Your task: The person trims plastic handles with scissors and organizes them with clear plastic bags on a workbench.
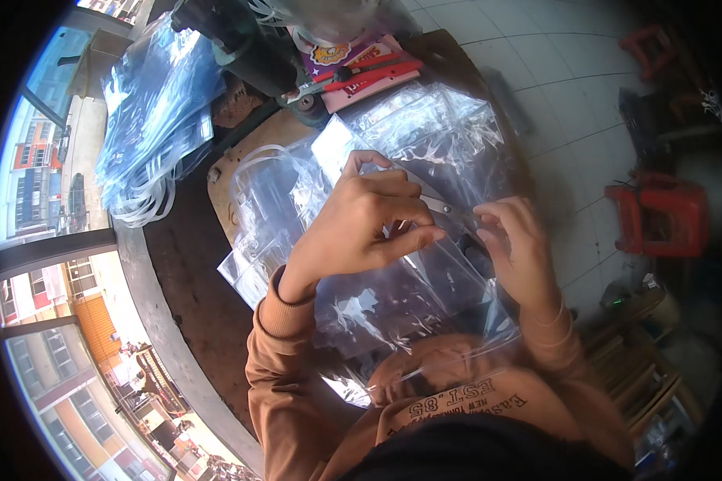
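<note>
Clear plastic bags (361,309) are spread over the worktop and my lap in front of me. My left hand (361,216) is over them with its fingers curled and the thumb close to the index finger; anything thin in that grip is too small to make out. To its right, my right hand (520,248) has thumb and fingertips drawn together near the plastic, and I cannot see what they pinch. Between the two hands lies a pair of scissors (435,204) with metal blades and dark handles, on top of the bags and partly covered by my left hand.
A dark sewing machine (249,52) stands at the far left of the worktop. Beside it are a red-handled tool (377,78) and a pink and purple package (329,54). More clear bags with white handles (156,104) are heaped left. A red stool (672,216) is on the tiled floor.
</note>
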{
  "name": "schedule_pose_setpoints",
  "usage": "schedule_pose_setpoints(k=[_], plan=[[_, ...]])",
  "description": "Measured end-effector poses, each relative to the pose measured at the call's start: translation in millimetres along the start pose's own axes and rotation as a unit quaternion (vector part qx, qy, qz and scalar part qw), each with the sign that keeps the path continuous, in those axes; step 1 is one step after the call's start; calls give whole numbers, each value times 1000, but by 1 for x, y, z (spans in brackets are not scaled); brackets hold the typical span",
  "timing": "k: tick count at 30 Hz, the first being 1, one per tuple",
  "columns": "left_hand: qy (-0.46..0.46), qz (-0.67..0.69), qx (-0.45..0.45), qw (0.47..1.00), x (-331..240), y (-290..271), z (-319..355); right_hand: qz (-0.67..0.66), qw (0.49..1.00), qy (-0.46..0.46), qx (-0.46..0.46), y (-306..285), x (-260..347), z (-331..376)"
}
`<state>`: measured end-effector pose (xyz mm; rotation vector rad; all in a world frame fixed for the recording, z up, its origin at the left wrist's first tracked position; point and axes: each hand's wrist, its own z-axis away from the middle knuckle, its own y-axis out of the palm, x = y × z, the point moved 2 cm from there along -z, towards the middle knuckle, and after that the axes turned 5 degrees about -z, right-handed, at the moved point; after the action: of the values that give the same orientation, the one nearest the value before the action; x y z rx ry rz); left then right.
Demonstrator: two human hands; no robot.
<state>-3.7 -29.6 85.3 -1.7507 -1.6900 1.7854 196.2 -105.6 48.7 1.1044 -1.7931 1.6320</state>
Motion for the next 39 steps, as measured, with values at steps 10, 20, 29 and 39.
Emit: schedule_pose_setpoints(k=[10,20,29,39], plan=[[-61,69,63,994,24,11,2,156,982,65,80,8,-10,14],[-26,138,69,988,32,15,4,-22,992,101,72,-46,11,32],[-31,132,47,990,32,17,4,242,969,14,53,-47,25,63],[-22,141,4,990,33,18,6,251,968,-5,21,-39,28,64]])
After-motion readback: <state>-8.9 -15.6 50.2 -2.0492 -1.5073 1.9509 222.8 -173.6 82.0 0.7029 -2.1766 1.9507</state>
